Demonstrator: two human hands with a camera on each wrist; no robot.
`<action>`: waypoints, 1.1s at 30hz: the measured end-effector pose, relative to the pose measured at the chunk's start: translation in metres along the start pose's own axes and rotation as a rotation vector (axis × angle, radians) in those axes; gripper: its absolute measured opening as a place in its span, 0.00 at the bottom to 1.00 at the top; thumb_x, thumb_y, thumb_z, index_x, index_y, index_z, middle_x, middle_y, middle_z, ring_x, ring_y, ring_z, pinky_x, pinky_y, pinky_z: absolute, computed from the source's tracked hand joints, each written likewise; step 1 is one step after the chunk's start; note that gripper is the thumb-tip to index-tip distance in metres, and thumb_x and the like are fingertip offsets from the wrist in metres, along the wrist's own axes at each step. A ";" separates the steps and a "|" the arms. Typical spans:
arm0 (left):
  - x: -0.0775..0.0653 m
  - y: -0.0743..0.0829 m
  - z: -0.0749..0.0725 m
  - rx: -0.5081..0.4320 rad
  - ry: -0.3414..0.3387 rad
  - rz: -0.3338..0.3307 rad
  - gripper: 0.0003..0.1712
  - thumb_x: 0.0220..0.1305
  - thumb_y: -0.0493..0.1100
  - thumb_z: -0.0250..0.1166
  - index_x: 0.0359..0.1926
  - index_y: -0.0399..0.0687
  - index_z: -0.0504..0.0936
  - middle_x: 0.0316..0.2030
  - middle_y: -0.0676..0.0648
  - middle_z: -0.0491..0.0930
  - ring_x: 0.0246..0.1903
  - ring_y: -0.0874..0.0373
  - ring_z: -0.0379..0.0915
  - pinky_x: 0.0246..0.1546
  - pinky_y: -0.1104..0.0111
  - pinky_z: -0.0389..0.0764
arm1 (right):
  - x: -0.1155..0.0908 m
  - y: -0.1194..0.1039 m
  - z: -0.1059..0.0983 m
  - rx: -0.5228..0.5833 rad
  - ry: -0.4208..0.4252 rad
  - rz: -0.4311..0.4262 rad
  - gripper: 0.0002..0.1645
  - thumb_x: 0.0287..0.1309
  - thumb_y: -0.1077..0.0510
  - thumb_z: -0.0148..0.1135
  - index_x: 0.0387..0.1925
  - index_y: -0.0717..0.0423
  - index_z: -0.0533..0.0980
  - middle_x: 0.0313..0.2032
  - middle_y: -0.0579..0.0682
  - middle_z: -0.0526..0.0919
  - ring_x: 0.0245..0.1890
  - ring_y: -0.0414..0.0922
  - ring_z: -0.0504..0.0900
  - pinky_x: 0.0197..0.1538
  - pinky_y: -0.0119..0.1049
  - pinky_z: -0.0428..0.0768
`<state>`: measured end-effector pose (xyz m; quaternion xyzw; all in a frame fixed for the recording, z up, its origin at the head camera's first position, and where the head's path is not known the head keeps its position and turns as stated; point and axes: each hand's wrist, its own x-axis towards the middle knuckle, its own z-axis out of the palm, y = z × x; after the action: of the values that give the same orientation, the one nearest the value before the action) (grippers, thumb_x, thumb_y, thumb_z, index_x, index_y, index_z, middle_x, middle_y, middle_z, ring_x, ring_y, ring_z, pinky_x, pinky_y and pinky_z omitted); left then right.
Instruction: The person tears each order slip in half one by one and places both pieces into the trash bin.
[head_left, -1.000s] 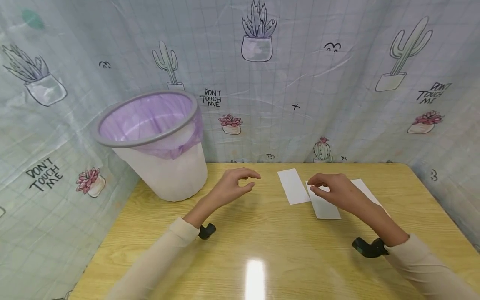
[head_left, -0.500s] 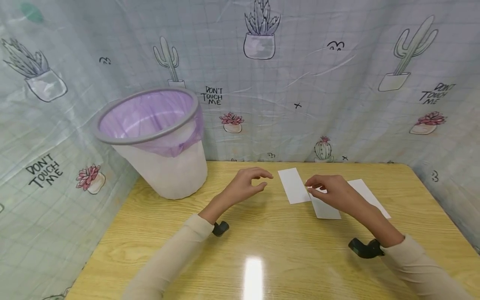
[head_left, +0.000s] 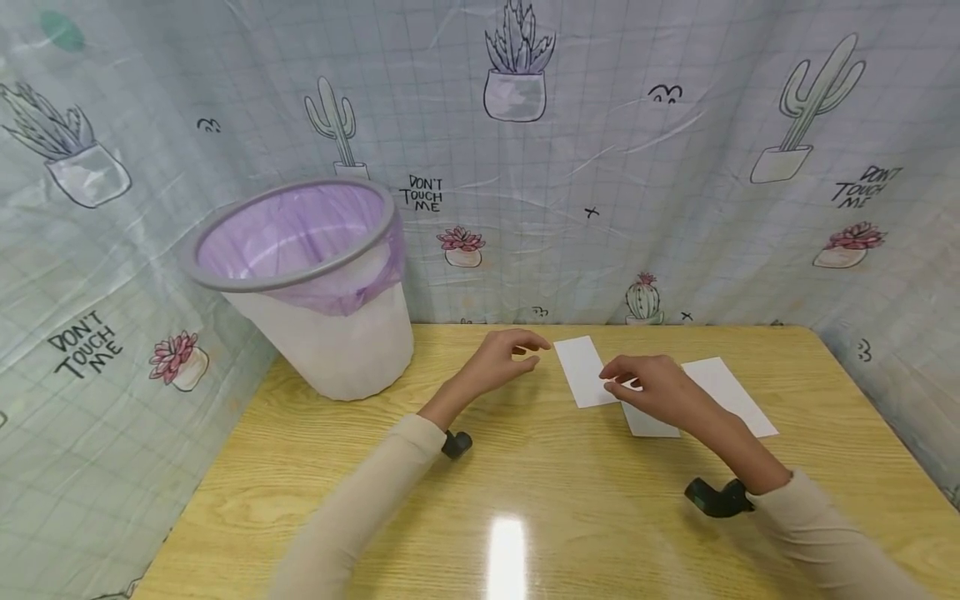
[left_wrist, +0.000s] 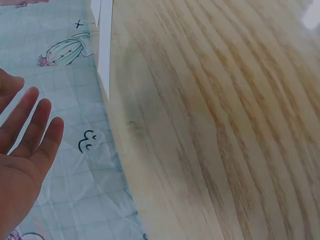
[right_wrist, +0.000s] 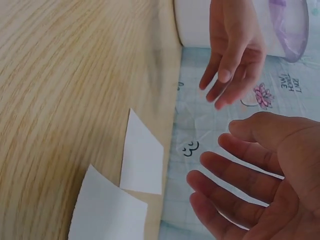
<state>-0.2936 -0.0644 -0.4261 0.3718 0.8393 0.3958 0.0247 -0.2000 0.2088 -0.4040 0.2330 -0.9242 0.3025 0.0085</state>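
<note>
Three white paper cards lie on the wooden table: a left card (head_left: 585, 372), a middle card (head_left: 651, 421) and a right card (head_left: 731, 396). Above the middle card hovers my right hand (head_left: 656, 387), its fingers loosely bent, hiding that card's upper part. My left hand (head_left: 501, 360) floats just left of the left card, thumb and fingers apart. In the right wrist view both the right hand (right_wrist: 260, 180) and the left hand (right_wrist: 236, 50) show relaxed fingers with nothing between them. The left wrist view shows the left hand (left_wrist: 25, 145) holding nothing.
A white waste bin (head_left: 345, 350) with a grey rim and purple liner stands at the table's back left. Behind and beside the wooden table (head_left: 420, 508) hangs a cactus-patterned cloth (head_left: 525, 167). Each wrist carries a small black camera (head_left: 718, 498).
My left hand has moved right, towards the left card. My right hand has shifted slightly left, uncovering more of the right card. The cards lie where they were.
</note>
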 end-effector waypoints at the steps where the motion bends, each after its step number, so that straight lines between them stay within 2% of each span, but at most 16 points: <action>1: 0.002 -0.002 0.002 0.000 -0.003 -0.004 0.14 0.65 0.38 0.60 0.51 0.49 0.81 0.50 0.55 0.80 0.50 0.60 0.75 0.51 0.63 0.76 | 0.000 0.000 0.001 -0.004 -0.001 0.001 0.10 0.63 0.53 0.59 0.45 0.48 0.79 0.43 0.46 0.84 0.42 0.46 0.84 0.44 0.45 0.81; 6: 0.017 -0.010 0.011 0.004 -0.036 -0.010 0.16 0.64 0.35 0.59 0.51 0.50 0.81 0.51 0.54 0.79 0.51 0.55 0.76 0.52 0.62 0.76 | 0.002 0.002 0.006 -0.010 -0.013 0.006 0.11 0.63 0.53 0.60 0.45 0.50 0.80 0.42 0.44 0.84 0.42 0.46 0.84 0.43 0.44 0.80; 10: 0.030 -0.016 0.018 0.037 -0.081 -0.041 0.18 0.62 0.33 0.58 0.51 0.51 0.81 0.51 0.53 0.79 0.53 0.53 0.75 0.53 0.63 0.75 | 0.002 0.005 0.009 -0.003 -0.032 -0.004 0.12 0.63 0.55 0.60 0.45 0.55 0.79 0.42 0.47 0.84 0.41 0.47 0.84 0.43 0.44 0.80; 14: 0.043 -0.023 0.023 0.071 -0.107 -0.076 0.20 0.61 0.30 0.59 0.52 0.49 0.81 0.52 0.53 0.78 0.53 0.54 0.74 0.53 0.68 0.74 | 0.004 0.008 0.012 0.002 -0.049 0.002 0.12 0.63 0.57 0.59 0.46 0.57 0.79 0.43 0.49 0.84 0.41 0.47 0.84 0.43 0.42 0.80; 19: 0.056 -0.028 0.027 0.070 -0.135 -0.086 0.23 0.59 0.27 0.56 0.53 0.49 0.80 0.52 0.53 0.79 0.53 0.58 0.73 0.54 0.67 0.73 | 0.013 0.009 0.018 0.028 -0.072 0.032 0.14 0.64 0.57 0.59 0.47 0.59 0.78 0.44 0.53 0.83 0.42 0.49 0.83 0.41 0.41 0.81; 24: 0.067 -0.032 0.031 0.138 -0.224 -0.039 0.28 0.57 0.24 0.51 0.55 0.49 0.79 0.53 0.53 0.77 0.56 0.60 0.70 0.56 0.69 0.70 | 0.023 0.007 0.027 0.044 -0.088 0.120 0.17 0.63 0.55 0.59 0.50 0.60 0.77 0.47 0.55 0.81 0.42 0.50 0.82 0.43 0.41 0.81; 29: 0.075 -0.035 0.034 0.282 -0.350 0.031 0.31 0.57 0.24 0.51 0.57 0.54 0.78 0.55 0.57 0.75 0.58 0.65 0.66 0.58 0.74 0.66 | 0.032 0.003 0.036 -0.043 -0.063 0.200 0.22 0.62 0.54 0.60 0.54 0.62 0.75 0.51 0.57 0.79 0.47 0.54 0.80 0.47 0.47 0.78; 33: 0.078 -0.036 0.034 0.370 -0.427 0.079 0.30 0.58 0.26 0.52 0.58 0.53 0.78 0.58 0.57 0.74 0.61 0.64 0.64 0.61 0.73 0.64 | 0.041 0.002 0.041 -0.140 -0.101 0.260 0.26 0.60 0.52 0.62 0.55 0.64 0.74 0.51 0.60 0.79 0.49 0.55 0.78 0.49 0.49 0.76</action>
<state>-0.3606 -0.0069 -0.4546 0.4773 0.8580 0.1491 0.1171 -0.2321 0.1700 -0.4327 0.1251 -0.9647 0.2236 -0.0612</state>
